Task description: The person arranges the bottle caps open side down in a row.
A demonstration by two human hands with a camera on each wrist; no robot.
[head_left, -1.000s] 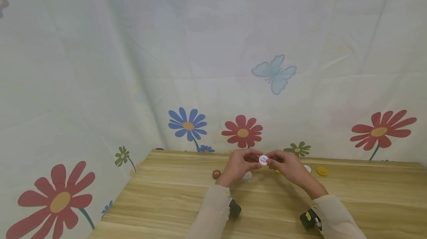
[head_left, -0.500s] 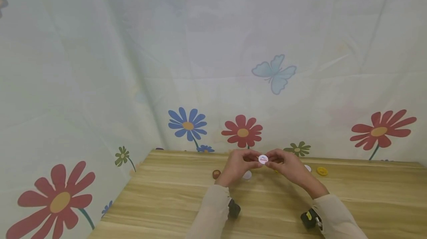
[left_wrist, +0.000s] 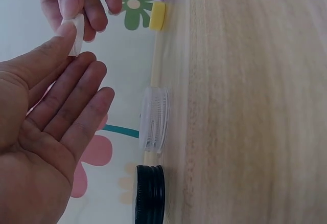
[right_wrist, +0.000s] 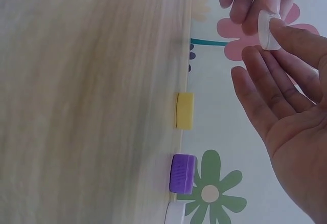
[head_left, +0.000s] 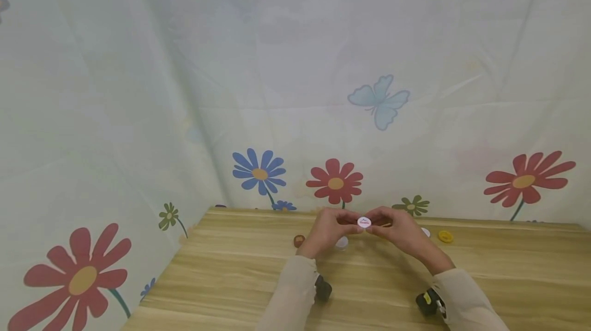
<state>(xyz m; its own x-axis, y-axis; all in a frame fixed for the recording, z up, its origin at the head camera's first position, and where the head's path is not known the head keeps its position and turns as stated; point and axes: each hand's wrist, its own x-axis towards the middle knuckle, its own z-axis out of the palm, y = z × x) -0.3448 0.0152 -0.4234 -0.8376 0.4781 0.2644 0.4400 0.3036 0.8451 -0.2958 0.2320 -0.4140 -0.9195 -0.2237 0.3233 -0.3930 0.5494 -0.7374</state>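
Note:
In the head view a white bottle cap (head_left: 364, 222) with small red and blue print is held up over the far part of the table. My left hand (head_left: 330, 229) pinches it from the left, thumb at its near side. From the right, my right hand (head_left: 400, 229) pinches the same cap between thumb and fingers. The left wrist view shows the white cap (left_wrist: 78, 36) edge-on between the two thumbs and the fingertips. In the right wrist view the other fingers of my right hand (right_wrist: 294, 101) extend loosely below the cap.
Along the wooden table (head_left: 369, 290) lie a brown cap (head_left: 299, 240), a translucent cap (head_left: 341, 242), a white cap (head_left: 426, 232) and a yellow cap (head_left: 445, 236). Wrist views add a black lid (left_wrist: 149, 196) and a purple cap (right_wrist: 182, 174). A flowered curtain (head_left: 286, 90) hangs behind.
The white cap has turned between the fingers; its printed face tips back and looks flatter, with the print level. Both hands stay in nearly the same place.

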